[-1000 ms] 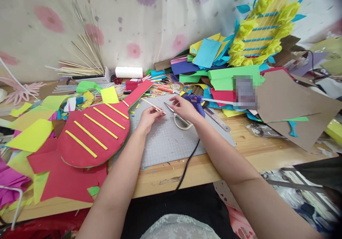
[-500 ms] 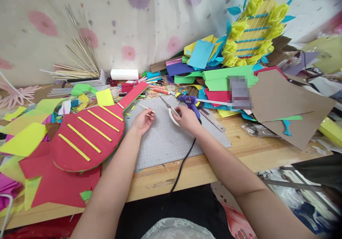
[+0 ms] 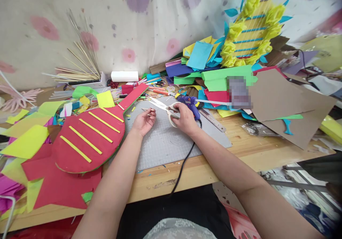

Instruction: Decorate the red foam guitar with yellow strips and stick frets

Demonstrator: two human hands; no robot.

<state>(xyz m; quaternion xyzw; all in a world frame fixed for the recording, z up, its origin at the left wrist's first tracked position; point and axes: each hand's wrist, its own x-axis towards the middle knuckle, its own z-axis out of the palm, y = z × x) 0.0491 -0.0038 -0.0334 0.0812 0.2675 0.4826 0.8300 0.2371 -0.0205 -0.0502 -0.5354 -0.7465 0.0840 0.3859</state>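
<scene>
The left hand (image 3: 145,122) keeps a thin stick (image 3: 144,109) pinched above the mat (image 3: 160,142), while the right hand (image 3: 185,118) now grips scissors (image 3: 167,108) with handles spread, so the blades look readier to cut. Left to right lie one red guitar shape (image 3: 91,136), five yellow strips (image 3: 76,148) on it, one glue gun (image 3: 191,103).

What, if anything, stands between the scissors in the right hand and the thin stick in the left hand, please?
Nothing visible does: the scissors in the right hand point toward the table's far side, and between their blades and the thin stick in the left hand, only a gap over the gray cutting mat shows.
</scene>
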